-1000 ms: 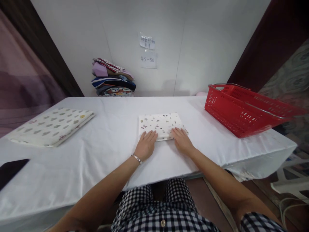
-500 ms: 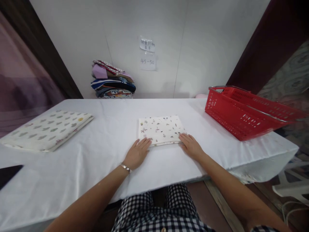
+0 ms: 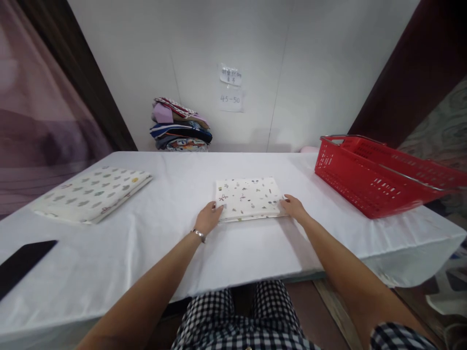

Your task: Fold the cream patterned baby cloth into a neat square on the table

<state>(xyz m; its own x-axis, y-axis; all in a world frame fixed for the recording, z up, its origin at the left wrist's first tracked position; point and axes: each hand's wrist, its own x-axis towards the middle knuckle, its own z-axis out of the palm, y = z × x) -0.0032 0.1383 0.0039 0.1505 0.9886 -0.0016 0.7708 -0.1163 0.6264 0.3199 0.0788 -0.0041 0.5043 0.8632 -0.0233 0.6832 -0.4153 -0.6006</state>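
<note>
Black slab [image 3: 24, 260] is seen at the near left edge of the white tabletop [image 3: 146, 243]. Left hand [image 3: 207, 218] and right hand [image 3: 295, 209] are placed at the two near corners of the folded cloth [image 3: 249, 198], the grip of each closed on a corner. The cloth is laid flat mid-tabletop: a neat white rectangle, small scattered prints, layered near edge. Patterned pad [image 3: 93, 193] is set farther left, red basket [image 3: 379, 172] far right, stacked fabrics [image 3: 180, 131] against the wall.

Black-white checked garment [image 3: 241, 321], bare forearms, thin silver bracelet [image 3: 199, 235] on left wrist.
</note>
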